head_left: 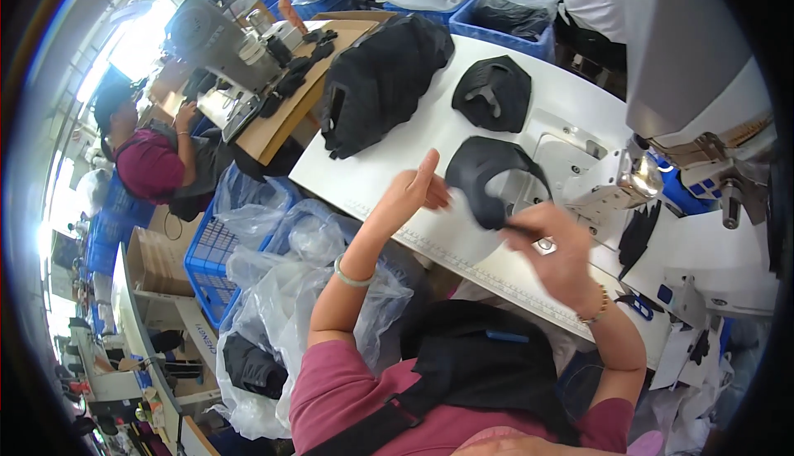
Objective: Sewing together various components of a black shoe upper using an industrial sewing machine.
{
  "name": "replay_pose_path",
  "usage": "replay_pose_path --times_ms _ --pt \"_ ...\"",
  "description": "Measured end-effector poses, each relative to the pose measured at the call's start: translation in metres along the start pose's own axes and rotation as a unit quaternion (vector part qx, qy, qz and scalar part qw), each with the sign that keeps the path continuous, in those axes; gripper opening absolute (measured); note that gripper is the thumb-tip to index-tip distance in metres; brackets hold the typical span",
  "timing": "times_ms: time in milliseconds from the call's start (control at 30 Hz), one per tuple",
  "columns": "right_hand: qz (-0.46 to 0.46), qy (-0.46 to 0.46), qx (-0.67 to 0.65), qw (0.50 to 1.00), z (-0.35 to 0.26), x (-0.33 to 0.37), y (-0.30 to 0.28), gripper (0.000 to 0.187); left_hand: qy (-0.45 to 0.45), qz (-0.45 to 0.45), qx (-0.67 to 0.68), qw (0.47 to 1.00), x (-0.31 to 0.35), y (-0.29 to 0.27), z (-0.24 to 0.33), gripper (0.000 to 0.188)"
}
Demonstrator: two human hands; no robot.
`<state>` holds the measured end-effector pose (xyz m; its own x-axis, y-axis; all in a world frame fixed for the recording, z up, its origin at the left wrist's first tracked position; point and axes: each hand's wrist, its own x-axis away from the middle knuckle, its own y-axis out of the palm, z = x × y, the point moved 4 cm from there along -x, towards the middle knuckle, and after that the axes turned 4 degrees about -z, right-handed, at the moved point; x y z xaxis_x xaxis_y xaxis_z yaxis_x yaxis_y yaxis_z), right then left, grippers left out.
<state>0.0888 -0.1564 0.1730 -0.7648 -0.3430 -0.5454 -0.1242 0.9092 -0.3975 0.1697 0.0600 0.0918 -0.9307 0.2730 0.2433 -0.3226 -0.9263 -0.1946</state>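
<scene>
A black curved fabric piece (477, 176) with a rounded opening is on the white sewing table (364, 183), beside the metal plate of a sewing machine (616, 183). My right hand (558, 249), blurred by motion, pinches the near end of this piece between thumb and fingers. To the left of it, my left hand (416, 191) is raised over the table, thumb stretched out and fingers apart, holding nothing. Farther back lies a similar black piece (509, 92), its cut-out facing the machine. A large black fabric bundle (385, 79) rests at the table's far left.
Small blue-handled thread snips (637, 305) and black strips (638, 239) lie right of my right hand. Blue crates (203, 261) with clear plastic bags (285, 290) stand at left. Another person (153, 154) sits at a sewing machine (217, 42) there. Bagged bins (504, 30) stand behind the table.
</scene>
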Motion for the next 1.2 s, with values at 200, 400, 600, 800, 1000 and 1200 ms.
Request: replay_pose_path --times_ms 200,400,600,800,1000,1200 --pt "-0.136 -0.298 0.218 0.919 0.026 -0.006 0.13 0.029 0.204 0.037 0.32 0.924 0.005 -0.067 -0.024 0.024" --pt "-0.104 -0.26 0.305 0.91 0.083 -0.094 0.271 0.013 0.282 0.172 0.267 0.906 -0.014 -0.23 -0.069 0.025" --pt "-0.1 -0.143 0.4 0.9 0.101 -0.121 0.321 0.013 0.164 0.189 0.244 0.937 -0.076 -0.239 -0.082 0.019" --pt "-0.042 -0.04 0.525 0.849 0.132 -0.131 0.292 0.028 0.455 0.469 -0.21 0.727 -0.057 -0.167 0.025 0.02" --pt "-0.017 -0.234 0.211 0.949 0.102 -0.074 0.249 0.022 0.514 0.083 -0.319 0.792 -0.083 0.001 0.101 0.014" --pt "-0.22 -0.112 0.436 0.865 0.092 0.001 0.165 0.023 0.367 0.184 -0.465 0.784 -0.179 0.073 0.063 0.04"
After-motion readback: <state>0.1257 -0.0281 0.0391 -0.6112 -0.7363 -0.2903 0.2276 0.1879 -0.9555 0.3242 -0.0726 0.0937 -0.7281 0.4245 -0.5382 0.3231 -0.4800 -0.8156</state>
